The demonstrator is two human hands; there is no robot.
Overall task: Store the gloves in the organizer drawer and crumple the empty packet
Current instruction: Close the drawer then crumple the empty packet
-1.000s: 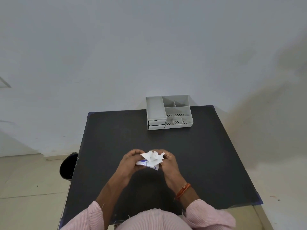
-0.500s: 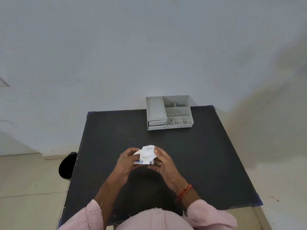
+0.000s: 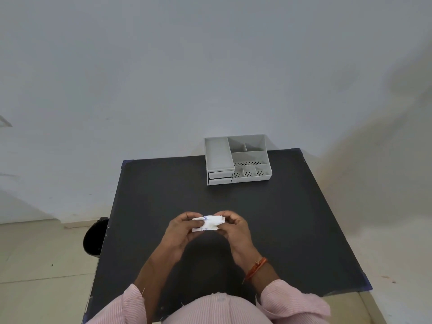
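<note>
A white packet (image 3: 208, 222) with blue print is squeezed into a crumpled wad above the middle of the black table (image 3: 292, 230). My left hand (image 3: 181, 232) grips its left end and my right hand (image 3: 233, 230) grips its right end, fingers curled over it. The grey organizer (image 3: 237, 159) stands at the table's far edge, well beyond my hands. Its two drawers (image 3: 219, 177) at the front left are pushed in. No gloves are visible.
A black round bin (image 3: 94, 238) sits on the tiled floor just left of the table. A pale wall rises behind the organizer. The table's near edge runs under my pink sleeves (image 3: 292, 302).
The packet has been pressed from a loose, upright bunch into a flatter, tighter wad. Both hands have shifted slightly and closed further around it.
</note>
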